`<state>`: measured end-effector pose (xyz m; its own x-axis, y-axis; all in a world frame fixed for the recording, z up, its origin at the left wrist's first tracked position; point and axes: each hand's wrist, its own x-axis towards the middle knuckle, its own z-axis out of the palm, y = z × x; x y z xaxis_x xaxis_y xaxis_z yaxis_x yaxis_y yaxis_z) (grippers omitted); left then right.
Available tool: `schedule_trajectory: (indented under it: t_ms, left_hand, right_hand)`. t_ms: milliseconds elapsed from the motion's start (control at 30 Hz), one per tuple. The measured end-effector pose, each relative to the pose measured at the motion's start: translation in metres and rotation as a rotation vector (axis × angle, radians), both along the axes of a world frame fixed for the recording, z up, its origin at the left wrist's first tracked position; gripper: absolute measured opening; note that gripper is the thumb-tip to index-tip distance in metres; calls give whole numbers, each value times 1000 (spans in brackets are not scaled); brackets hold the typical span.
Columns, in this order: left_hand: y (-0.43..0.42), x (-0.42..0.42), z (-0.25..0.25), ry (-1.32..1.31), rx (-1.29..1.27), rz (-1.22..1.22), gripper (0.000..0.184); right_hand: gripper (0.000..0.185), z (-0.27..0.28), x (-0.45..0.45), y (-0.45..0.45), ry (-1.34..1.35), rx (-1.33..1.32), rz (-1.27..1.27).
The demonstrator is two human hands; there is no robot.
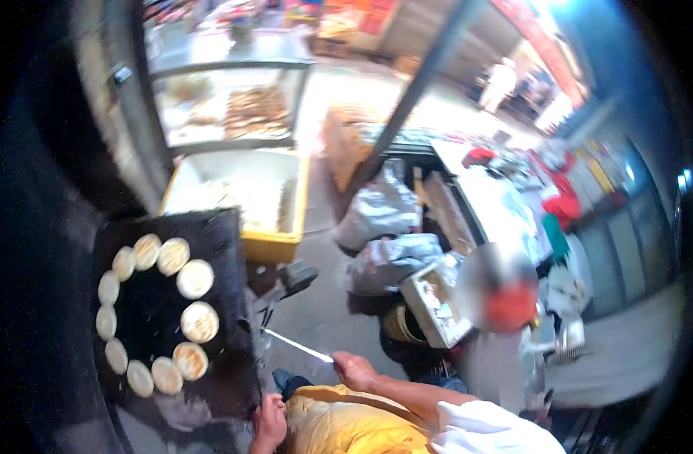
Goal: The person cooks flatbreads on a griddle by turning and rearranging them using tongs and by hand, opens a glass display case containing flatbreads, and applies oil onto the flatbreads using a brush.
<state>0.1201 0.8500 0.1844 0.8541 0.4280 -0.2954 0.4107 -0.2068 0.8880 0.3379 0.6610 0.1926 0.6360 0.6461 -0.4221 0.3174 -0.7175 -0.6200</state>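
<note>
My right hand [354, 371] is closed around the near end of a thin, pale metal rod [299, 346]. The rod's far end reaches the side of a dark griddle [237, 303]. Several round flatbreads [195, 280] lie in a ring on the griddle; some have browned tops, others are pale. At the griddle's near right corner is my left hand [269, 418], its fingers curled in. What it grips, if anything, is not clear. A yellow apron [354, 424] covers my front.
Behind the griddle stands a yellow-rimmed foam box [274, 244], below a glass case [221, 106] with stacked breads. Silvery bags [384, 208] and a white box [441, 310] are on the right, beside a person in red [509, 303]. A cluttered counter [505, 197] runs behind.
</note>
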Motion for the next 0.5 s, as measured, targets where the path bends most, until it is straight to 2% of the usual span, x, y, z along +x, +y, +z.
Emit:
schedule_trajectory:
  t_ms: [33,67,100,133,200,233,300,333,400,433,467,500]
  left_hand:
    - [-10,6,-6,-23,8,-56,25]
    - [-20,11,-10,-139,178,-128,16]
    - [-31,16,-15,-257,347,-185,14]
    - [-39,21,-14,-272,356,-201,14]
    - [-57,30,-6,-73,163,-142,12]
    - [-72,31,-10,43,208,-88,14]
    - [-93,35,-5,-37,240,0,13]
    - [-104,38,14,-106,230,42,13]
    - [-131,28,19,43,386,181,14]
    - [-143,26,40,136,319,242,12]
    - [-146,2,11,9,393,263,11]
    - [-149,-26,-21,34,455,347,12]
  right_hand:
    - [12,-1,7,-17,5,-23,-39]
    - [10,-7,15,-34,18,-45,-62]
    - [10,-25,21,-59,5,-36,-88]
    - [12,-47,26,-87,-35,-62,-148]
    - [18,-73,35,-143,-85,-112,-228]
    - [19,-78,39,-172,-72,-135,-237]
    - [21,-93,42,-232,-55,-157,-247]
    - [23,-103,44,-260,-31,-234,-240]
    - [24,-116,47,-314,1,-303,-238]
    - [26,-119,46,-340,42,-355,-228]
    - [28,-122,43,-366,83,-407,-217]
    - [28,-134,41,-395,92,-399,-219]
